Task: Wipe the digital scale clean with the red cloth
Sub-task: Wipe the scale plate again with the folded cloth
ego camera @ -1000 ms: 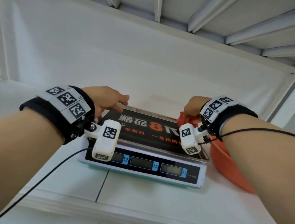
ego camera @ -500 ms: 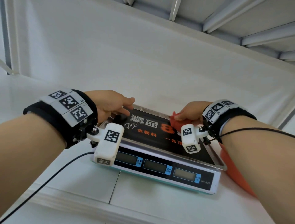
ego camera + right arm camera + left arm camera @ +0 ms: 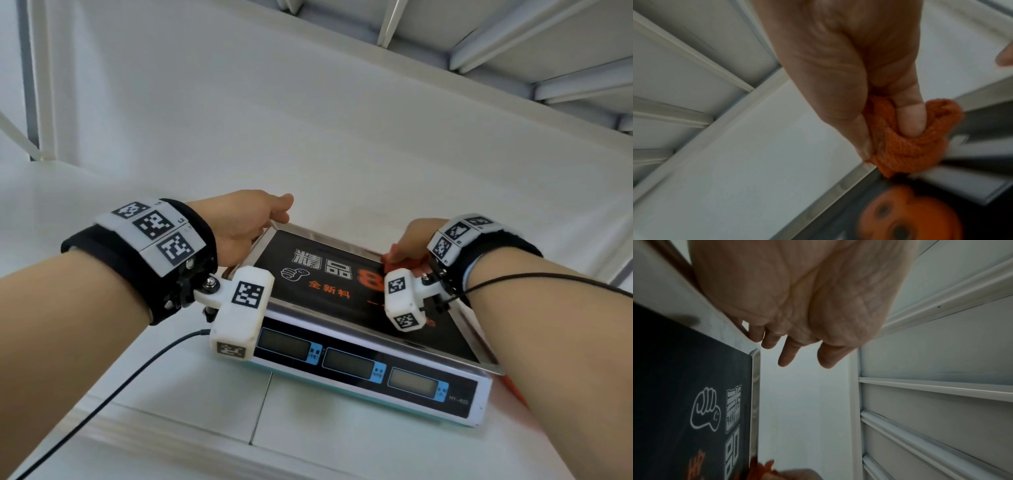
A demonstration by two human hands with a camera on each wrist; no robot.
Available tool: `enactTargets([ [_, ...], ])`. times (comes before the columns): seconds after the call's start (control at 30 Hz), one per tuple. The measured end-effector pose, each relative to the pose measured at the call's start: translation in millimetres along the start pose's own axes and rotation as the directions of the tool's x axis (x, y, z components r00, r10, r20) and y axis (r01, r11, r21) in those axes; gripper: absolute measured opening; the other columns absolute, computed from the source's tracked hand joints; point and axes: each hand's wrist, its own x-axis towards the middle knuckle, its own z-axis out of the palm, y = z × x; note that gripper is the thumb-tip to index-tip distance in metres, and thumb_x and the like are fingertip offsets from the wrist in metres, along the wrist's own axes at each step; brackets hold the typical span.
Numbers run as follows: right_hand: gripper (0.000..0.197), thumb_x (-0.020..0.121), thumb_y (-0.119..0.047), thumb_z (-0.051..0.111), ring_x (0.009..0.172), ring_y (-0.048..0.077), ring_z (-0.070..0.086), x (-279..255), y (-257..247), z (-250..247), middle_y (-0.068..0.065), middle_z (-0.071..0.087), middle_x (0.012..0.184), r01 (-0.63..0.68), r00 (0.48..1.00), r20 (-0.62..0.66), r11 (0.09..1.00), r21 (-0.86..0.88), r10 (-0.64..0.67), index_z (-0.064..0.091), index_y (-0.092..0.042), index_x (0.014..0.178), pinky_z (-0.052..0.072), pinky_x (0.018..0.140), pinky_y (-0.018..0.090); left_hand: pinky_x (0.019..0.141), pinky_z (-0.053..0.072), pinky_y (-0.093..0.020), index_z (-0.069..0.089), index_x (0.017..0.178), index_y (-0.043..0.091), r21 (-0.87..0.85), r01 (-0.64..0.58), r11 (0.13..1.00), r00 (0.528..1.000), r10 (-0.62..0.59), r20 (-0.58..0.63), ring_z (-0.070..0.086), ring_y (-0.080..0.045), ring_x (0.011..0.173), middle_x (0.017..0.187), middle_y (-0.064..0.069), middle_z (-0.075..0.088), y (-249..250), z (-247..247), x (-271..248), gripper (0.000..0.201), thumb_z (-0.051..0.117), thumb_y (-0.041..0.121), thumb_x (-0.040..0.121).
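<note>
The digital scale [image 3: 325, 274] has a black printed platter with a steel rim and sits on a white table. My left hand [image 3: 250, 222] rests on its far left corner. In the left wrist view the platter [image 3: 684, 386] lies beside that hand [image 3: 789, 353], whose fingers hang relaxed past the corner and hold nothing. My right hand [image 3: 411, 240] grips the bunched red cloth [image 3: 404, 262] and presses it on the platter near the far right edge. In the right wrist view the thumb [image 3: 908, 120] pinches the cloth [image 3: 900, 146] against the fingers. The cloth's loose end [image 3: 513, 387] trails under my right forearm.
The scale's front panel [image 3: 359, 366] with three displays faces me. A black cable [image 3: 137, 370] runs from the left wrist across the white table [image 3: 205, 411]. A white wall [image 3: 308, 137] stands just behind the scale.
My right hand has slid the red cloth leftward from the scale's right edge onto the platter. My left hand has shifted to the far left corner. The view has tilted down.
</note>
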Motion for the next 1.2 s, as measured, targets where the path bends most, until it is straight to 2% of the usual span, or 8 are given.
enactTargets([
  [0.13,0.019,0.090,-0.023,0.068,0.068,0.020,0.069,3,-41,16,0.010,0.072,0.085,0.107,0.992,0.052,0.981,0.161,-0.117,0.067,-0.004,0.093,0.057,0.058,0.030,0.059,0.044,-0.030,0.053,0.117,0.010,-0.025,0.008,1.000,1.000,-0.009,-0.006,0.056,-0.015,0.079,0.099,-0.006,0.052,-1,-2,0,0.039,0.044,0.042,0.099],
  [0.3,0.014,0.091,-0.017,0.067,0.084,0.024,0.070,8,-57,15,0.010,0.072,0.092,0.094,0.996,-0.009,0.982,0.165,-0.093,0.066,-0.004,0.095,0.057,0.091,0.042,0.045,0.050,-0.024,0.052,0.116,0.009,-0.040,0.008,0.999,1.000,-0.009,-0.014,0.056,-0.015,0.077,0.099,-0.006,0.051,-1,-1,-2,0.038,0.043,0.041,0.099],
  [0.4,0.013,0.093,-0.016,0.064,0.074,0.019,0.072,8,-56,12,0.011,0.071,0.088,0.100,0.995,-0.020,0.993,0.057,-0.099,0.065,-0.004,0.087,0.061,0.075,0.031,0.040,0.049,-0.019,0.052,0.121,0.007,-0.056,0.007,0.998,1.000,-0.008,-0.011,0.057,-0.014,0.078,0.104,-0.007,0.052,0,-1,-4,0.040,0.043,0.040,0.100],
  [0.47,0.016,0.090,-0.014,0.068,0.059,0.013,0.069,7,-62,13,0.006,0.068,0.075,0.131,0.991,0.015,0.984,0.121,-0.133,0.062,-0.009,0.076,0.059,0.057,0.023,0.048,0.049,-0.023,0.052,0.124,0.006,-0.057,0.004,0.998,1.000,-0.004,-0.008,0.056,-0.013,0.080,0.111,-0.007,0.052,-1,-2,-3,0.043,0.043,0.040,0.099],
  [0.7,0.026,0.089,-0.029,0.069,0.106,0.034,0.069,7,-101,28,0.013,0.075,0.105,0.291,0.930,0.184,0.944,0.155,-0.317,0.071,-0.010,0.106,0.054,0.095,0.049,0.104,0.030,-0.031,0.052,0.129,0.007,-0.017,-0.022,1.000,1.000,0.022,-0.015,0.030,-0.020,0.140,0.136,-0.005,0.046,-3,-5,3,0.049,0.044,0.044,0.097],
  [0.9,0.022,0.085,-0.029,0.072,0.094,0.028,0.072,25,-99,9,0.010,0.075,0.100,0.205,0.978,0.046,0.979,0.001,-0.204,0.068,-0.009,0.094,0.057,0.090,0.045,0.061,0.041,-0.026,0.047,0.134,0.005,-0.085,-0.004,0.996,1.000,0.005,0.015,0.049,-0.012,0.106,0.133,-0.005,0.046,0,-8,-1,0.052,0.041,0.043,0.099],
  [1.03,0.016,0.084,-0.021,0.075,0.064,0.014,0.071,25,-103,18,0.003,0.072,0.071,0.212,0.975,0.056,0.977,0.019,-0.213,0.065,-0.012,0.074,0.059,0.062,0.027,0.055,0.037,-0.024,0.043,0.139,0.006,-0.108,-0.001,0.994,1.000,0.003,0.017,0.044,-0.011,0.096,0.139,-0.005,0.040,0,-10,-3,0.055,0.039,0.044,0.099],
  [1.2,0.041,0.083,-0.045,0.071,0.099,0.026,0.071,31,-128,27,0.009,0.075,0.102,0.298,0.953,0.082,0.952,-0.068,-0.292,0.070,-0.008,0.102,0.054,0.095,0.044,0.060,0.041,-0.026,0.042,0.138,0.006,-0.128,0.004,0.992,1.000,-0.001,0.027,0.052,-0.012,0.089,0.131,-0.006,0.049,-2,-11,0,0.055,0.040,0.045,0.099],
])
